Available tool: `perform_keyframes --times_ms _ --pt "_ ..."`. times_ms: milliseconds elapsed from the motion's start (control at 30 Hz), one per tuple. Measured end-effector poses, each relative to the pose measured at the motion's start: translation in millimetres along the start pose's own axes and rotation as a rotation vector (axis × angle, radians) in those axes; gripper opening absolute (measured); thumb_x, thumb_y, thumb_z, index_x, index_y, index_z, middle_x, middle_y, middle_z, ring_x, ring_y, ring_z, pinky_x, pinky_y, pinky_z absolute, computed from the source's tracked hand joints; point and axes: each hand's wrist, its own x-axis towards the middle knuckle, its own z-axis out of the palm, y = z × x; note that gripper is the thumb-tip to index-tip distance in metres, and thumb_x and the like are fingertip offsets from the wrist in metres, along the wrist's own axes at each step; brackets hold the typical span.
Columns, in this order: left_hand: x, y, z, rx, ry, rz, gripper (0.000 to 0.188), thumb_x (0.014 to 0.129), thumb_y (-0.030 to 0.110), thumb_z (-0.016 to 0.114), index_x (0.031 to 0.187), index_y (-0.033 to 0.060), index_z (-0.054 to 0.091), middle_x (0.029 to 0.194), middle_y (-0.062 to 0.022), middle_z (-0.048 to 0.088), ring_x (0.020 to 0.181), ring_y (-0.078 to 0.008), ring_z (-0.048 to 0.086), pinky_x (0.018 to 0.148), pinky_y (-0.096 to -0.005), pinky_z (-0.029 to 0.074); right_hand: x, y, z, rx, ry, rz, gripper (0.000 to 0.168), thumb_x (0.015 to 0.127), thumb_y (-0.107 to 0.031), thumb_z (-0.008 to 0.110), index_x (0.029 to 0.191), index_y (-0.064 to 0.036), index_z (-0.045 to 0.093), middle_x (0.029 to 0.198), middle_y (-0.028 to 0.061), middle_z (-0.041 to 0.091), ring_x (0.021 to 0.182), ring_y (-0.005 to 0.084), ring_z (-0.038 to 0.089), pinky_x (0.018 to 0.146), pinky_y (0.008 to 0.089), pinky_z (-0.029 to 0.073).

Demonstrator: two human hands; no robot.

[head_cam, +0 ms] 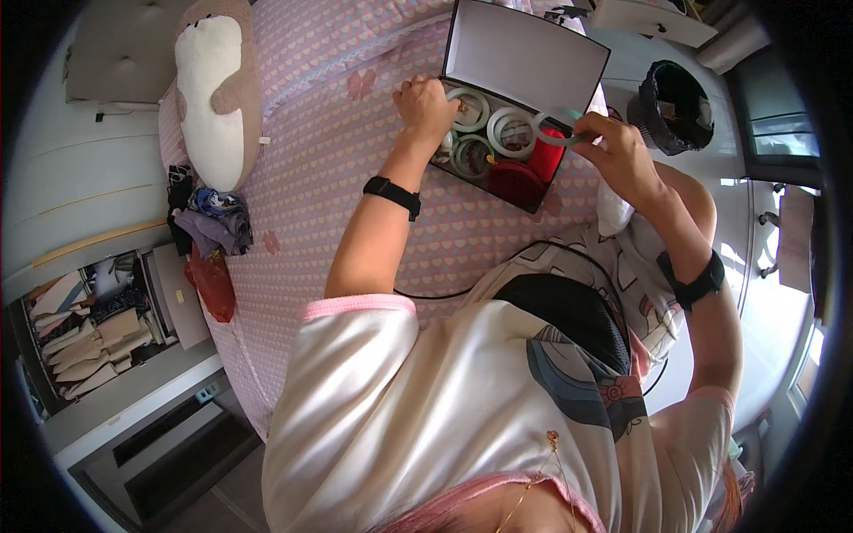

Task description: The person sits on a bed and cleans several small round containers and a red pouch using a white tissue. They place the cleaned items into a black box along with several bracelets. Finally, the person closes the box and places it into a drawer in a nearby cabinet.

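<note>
A black-edged box (474, 184) lies on the bed with its pale-lined lid (526, 56) raised at the back. My left hand (425, 110) grips the box's left corner, thumb over the inner side beside a pale bangle (486, 114). Held by its right side, a pale green bangle (558, 141) is pinched in the fingers of my right hand (616, 150), above the box's right part. Inside the box are a white ring-shaped bangle (493, 135), another greenish bangle (458, 165), a dark red round case (514, 182) and a bright red item (548, 157). Smaller pieces inside the rings are unclear.
A patterned pink bedsheet (313, 200) spreads under the box. A plush toy (213, 106) and bunched clothes (216, 220) lie along its left side. Right of the bed stands a black-lined bin (676, 110). A black cable (433, 295) crosses the sheet near my lap.
</note>
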Motion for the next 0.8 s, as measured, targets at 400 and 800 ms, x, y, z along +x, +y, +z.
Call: perform_keyframes --times_ms 400,800 --pt "-67 -19 -27 -0.427 -0.058 -0.007 0.063 0.065 0.037 0.076 0.113 0.0049 0.053 0.107 -0.0163 0.055 0.104 -0.0332 0.049 0.085 -0.0411 0.041 72 -25 91 -0.321 -0.182 -0.141 0.021 0.078 -0.014 0.058 0.098 -0.007 0.057 0.076 0.0177 0.062 0.076 0.0341 0.061 0.067 0.0423 0.048" --pt "-75 -21 -44 -0.288 -0.062 0.094 0.075 0.051 0.025 0.082 0.115 0.0058 0.047 0.108 -0.0121 0.055 0.105 -0.0303 0.049 0.086 -0.0443 0.035 85 -6 130 -0.397 -0.129 -0.199 0.027 0.079 -0.007 0.05 0.105 -0.01 0.056 0.096 0.0187 0.057 0.083 0.0337 0.061 0.072 0.0401 0.049"
